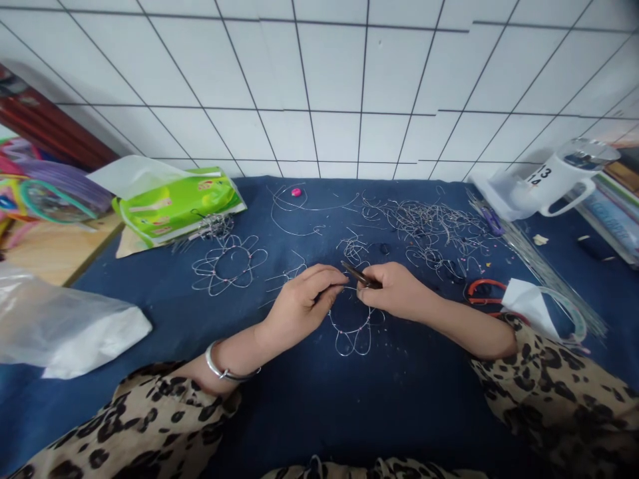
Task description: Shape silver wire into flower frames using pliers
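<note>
My left hand (302, 303) rests on the blue cloth with its fingers pinched on thin silver wire of a beaded wire flower (353, 330) lying below both hands. My right hand (397, 291) is closed round a dark slim tool, probably pliers (358, 273), whose tip points left toward my left fingertips. The two hands nearly meet over the flower's top. A finished wire flower (228, 264) lies to the left of my left hand.
A tangle of loose wire pieces (429, 229) spreads at the back right. A green tissue pack (177, 203) sits back left, a white mug (562, 176) far right, red-handled cutters (483, 291) right of my right hand, a plastic bag (64, 326) at left.
</note>
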Demonstrator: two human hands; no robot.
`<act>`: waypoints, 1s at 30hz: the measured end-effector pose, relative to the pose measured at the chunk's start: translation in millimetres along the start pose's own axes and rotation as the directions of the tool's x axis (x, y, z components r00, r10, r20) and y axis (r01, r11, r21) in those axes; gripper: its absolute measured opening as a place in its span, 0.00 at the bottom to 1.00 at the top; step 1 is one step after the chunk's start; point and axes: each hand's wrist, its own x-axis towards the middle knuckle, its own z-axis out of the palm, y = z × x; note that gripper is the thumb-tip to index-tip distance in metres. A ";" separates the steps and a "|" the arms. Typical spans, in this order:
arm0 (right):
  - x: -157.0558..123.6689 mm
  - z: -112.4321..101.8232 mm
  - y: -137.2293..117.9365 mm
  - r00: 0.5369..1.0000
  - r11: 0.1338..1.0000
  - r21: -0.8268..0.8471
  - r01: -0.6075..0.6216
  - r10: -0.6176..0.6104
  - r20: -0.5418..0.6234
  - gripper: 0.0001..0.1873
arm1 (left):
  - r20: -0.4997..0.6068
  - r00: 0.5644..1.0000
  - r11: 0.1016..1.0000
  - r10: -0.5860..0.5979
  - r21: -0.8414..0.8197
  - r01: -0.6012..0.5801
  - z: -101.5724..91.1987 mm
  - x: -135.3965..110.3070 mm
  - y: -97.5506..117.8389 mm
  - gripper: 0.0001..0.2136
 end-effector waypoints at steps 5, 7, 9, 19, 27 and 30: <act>2.5 -1.4 -0.7 1.000 0.999 -0.020 -0.027 0.027 -0.001 0.06 | -0.085 0.995 0.999 -0.047 -0.007 0.047 -6.6 2.4 -1.9 0.08; 3.5 -1.9 -1.1 0.999 0.999 -0.022 -0.038 0.038 0.008 0.07 | -0.112 0.993 0.999 -0.020 0.036 0.024 -9.6 2.7 -3.3 0.08; 4.5 -2.2 -1.1 0.999 0.999 -0.024 -0.048 0.049 0.021 0.07 | -0.108 0.992 0.991 0.060 0.124 -0.047 -12.4 1.8 -3.5 0.07; 11.5 3.1 3.6 0.999 0.994 -0.106 0.034 -0.037 -0.026 0.06 | 0.321 0.897 0.641 0.305 0.627 -0.442 -8.7 2.3 11.6 0.09; 11.3 2.9 4.1 0.999 0.997 -0.070 0.030 -0.032 -0.024 0.07 | 0.421 0.874 0.637 0.241 0.610 -0.470 -6.8 7.9 5.1 0.08; 10.1 0.5 4.3 1.000 1.000 -0.019 0.004 -0.005 -0.010 0.08 | 0.399 0.879 0.732 0.262 0.512 -0.450 -11.1 7.6 -1.4 0.09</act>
